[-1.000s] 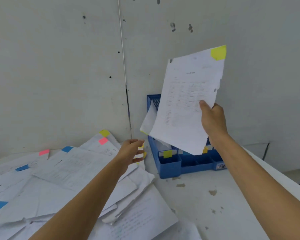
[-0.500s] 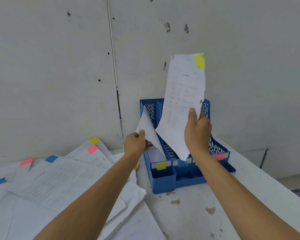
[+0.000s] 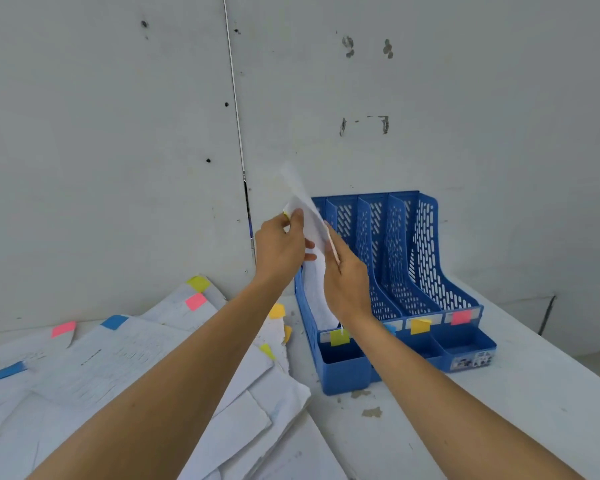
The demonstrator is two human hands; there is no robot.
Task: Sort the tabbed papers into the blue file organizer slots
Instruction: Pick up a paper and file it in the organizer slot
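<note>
The left hand (image 3: pixel 280 245) pinches and the right hand (image 3: pixel 347 284) grips white paper (image 3: pixel 316 294) standing in the leftmost slot of the blue file organizer (image 3: pixel 426 258), behind a yellow-green label (image 3: pixel 339 337). The right wrist (image 3: pixel 362 317) half hides the next slot's blue label (image 3: pixel 390 328); the paper's top is blurred.

Scuffed grey wall (image 3: pixel 118 133), vertical panel seam (image 3: pixel 234 98), stained white table (image 3: pixel 465 410)

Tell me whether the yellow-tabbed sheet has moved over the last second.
Yes. The sheet has dropped from high above the blue organizer down to its leftmost slot, now edge-on between the left hand and right hand.
</note>
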